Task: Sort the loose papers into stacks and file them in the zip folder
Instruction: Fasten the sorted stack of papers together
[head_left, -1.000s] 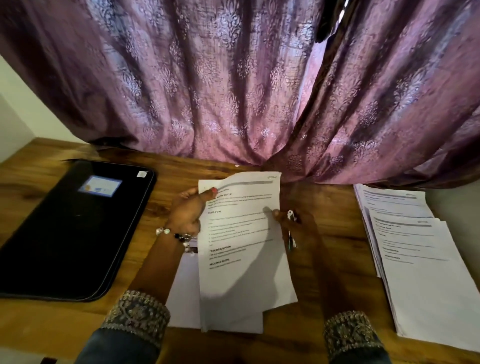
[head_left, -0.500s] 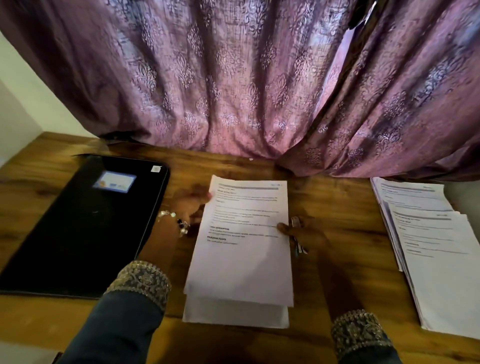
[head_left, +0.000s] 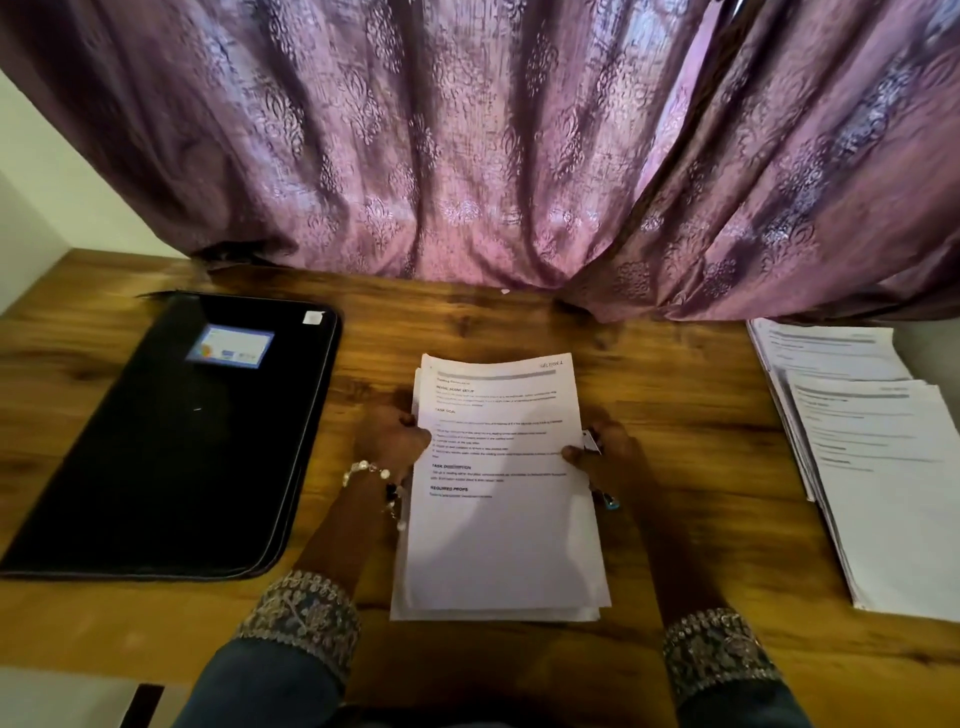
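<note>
- A stack of printed papers (head_left: 501, 499) lies flat in the middle of the wooden counter (head_left: 675, 467), directly in front of the person, its sheets slightly fanned at the near edge.
- The left hand (head_left: 392, 441) grips the stack's left edge about halfway up, fingers curled round the side of the sheets. A beaded bracelet (head_left: 366, 470) sits on that wrist.
- The right hand (head_left: 605, 452) holds the right edge at about the same height, thumb pressed on top of the top sheet. The same hand seems to have something small and shiny tucked against it, maybe a pen; I cannot tell which.
- The top sheet carries bold headings and lines of small text, too blurred to read properly.
- A black zip folder (head_left: 171, 441) lies closed and flat on the counter to the left of the stack, well apart from it, with a blue-and-white label (head_left: 229, 345) on its cover near the far end.
- At the right end of the counter there is a second pile of papers (head_left: 872, 467), printed side up and loosely staggered, apart from both hands.
- Both forearms end in dark sleeves with embroidered cuffs (head_left: 301, 613).
- A purple patterned curtain (head_left: 467, 145) hangs behind the counter, its hem resting on the far edge.
</note>
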